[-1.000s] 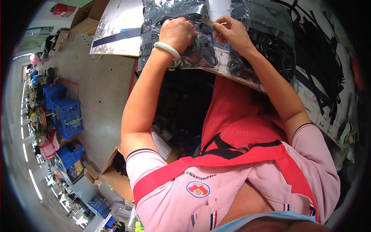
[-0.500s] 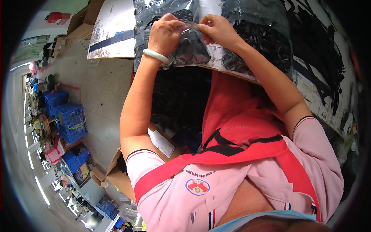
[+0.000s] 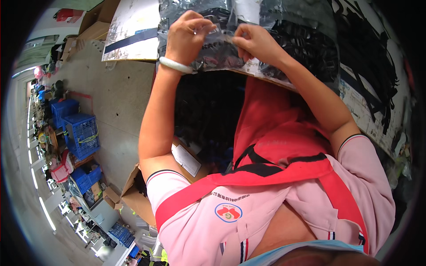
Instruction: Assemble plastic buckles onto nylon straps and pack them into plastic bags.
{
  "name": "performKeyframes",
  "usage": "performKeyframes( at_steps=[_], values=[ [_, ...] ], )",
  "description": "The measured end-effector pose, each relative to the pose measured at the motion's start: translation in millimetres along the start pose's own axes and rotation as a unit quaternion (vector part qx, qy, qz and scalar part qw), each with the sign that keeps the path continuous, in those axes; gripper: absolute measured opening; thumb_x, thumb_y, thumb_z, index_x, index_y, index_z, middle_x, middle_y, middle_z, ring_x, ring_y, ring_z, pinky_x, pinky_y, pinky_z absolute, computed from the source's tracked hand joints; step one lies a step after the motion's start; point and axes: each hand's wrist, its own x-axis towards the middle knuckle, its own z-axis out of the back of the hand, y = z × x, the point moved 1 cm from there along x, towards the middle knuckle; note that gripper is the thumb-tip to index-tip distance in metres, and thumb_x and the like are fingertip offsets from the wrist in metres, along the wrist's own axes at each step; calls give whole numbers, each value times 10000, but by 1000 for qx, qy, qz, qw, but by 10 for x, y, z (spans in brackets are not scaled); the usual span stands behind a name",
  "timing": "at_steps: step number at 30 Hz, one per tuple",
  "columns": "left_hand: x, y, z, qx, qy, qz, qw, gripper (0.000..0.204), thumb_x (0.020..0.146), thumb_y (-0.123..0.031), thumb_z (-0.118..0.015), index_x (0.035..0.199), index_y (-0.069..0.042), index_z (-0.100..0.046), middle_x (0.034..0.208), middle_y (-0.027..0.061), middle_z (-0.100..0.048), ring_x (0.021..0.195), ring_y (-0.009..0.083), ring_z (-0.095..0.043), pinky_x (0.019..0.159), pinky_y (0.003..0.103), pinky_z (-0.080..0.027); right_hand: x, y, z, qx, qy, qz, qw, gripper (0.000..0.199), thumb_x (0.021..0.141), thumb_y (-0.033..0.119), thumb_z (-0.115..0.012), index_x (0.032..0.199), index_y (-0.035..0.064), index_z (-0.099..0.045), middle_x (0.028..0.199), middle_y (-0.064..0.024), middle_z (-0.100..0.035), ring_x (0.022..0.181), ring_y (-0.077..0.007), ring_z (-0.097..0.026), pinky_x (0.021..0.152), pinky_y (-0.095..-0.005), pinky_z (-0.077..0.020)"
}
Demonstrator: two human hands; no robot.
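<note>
Above the near edge of the worktable [image 3: 129, 33], both of my hands are pinched close together. Between my left hand [image 3: 185, 41] and my right hand [image 3: 258, 44] is a small piece of clear plastic film [image 3: 216, 34], gripped by the fingertips of each; its exact shape is hard to make out. Under them lies a clear plastic bag [image 3: 217, 61] with dark parts inside. A second clear bag [image 3: 306, 46], filled with black plastic buckles, lies by my right forearm. My left wrist wears a pale bangle [image 3: 175, 65].
Black straps [image 3: 377, 66] lie heaped on the table's right side. A dark strip [image 3: 133, 41] crosses the left end. Below, an open cardboard box [image 3: 137, 195] stands left of me, with blue crates [image 3: 80, 135] farther left on the floor.
My hands have shifted slightly, the right one a little lower and to the right. The bags and table appear slightly farther right and higher in view. Both hands keep their pinch.
</note>
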Motion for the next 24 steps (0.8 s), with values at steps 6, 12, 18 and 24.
performKeyframes(
  at_steps=[6,12,18,24],
  values=[
    [-416,-150,137,-35,18,32,999,108,773,-94,-748,847,-23,-714,827,76,-629,755,182,-618,691,265,-489,-194,65,145,27,3,-32,999,165,942,185,-564,911,23,-566,639,-35,-611,501,-79,-563,448,-201,-435],
    [-405,170,280,-94,5,175,980,274,914,-274,-634,973,-13,-695,875,62,-646,744,104,-608,654,250,-480,229,302,143,-22,-19,69,997,190,950,185,-544,1003,7,-584,690,-41,-633,575,-82,-596,525,-215,-482],
    [-287,608,327,200,-41,184,961,316,832,-332,-695,1013,-74,-709,957,129,-668,823,239,-645,755,349,-506,653,403,-94,-80,-3,150,985,202,953,190,-553,1027,7,-596,708,-41,-646,623,-94,-618,575,-223,-505],
    [-450,687,429,75,2,261,962,251,844,-192,-612,1055,-84,-697,1032,142,-649,967,302,-622,849,349,-487,817,425,-173,-157,27,185,970,199,960,198,-551,988,9,-608,719,-39,-643,632,-95,-607,586,-226,-503]
  ],
)
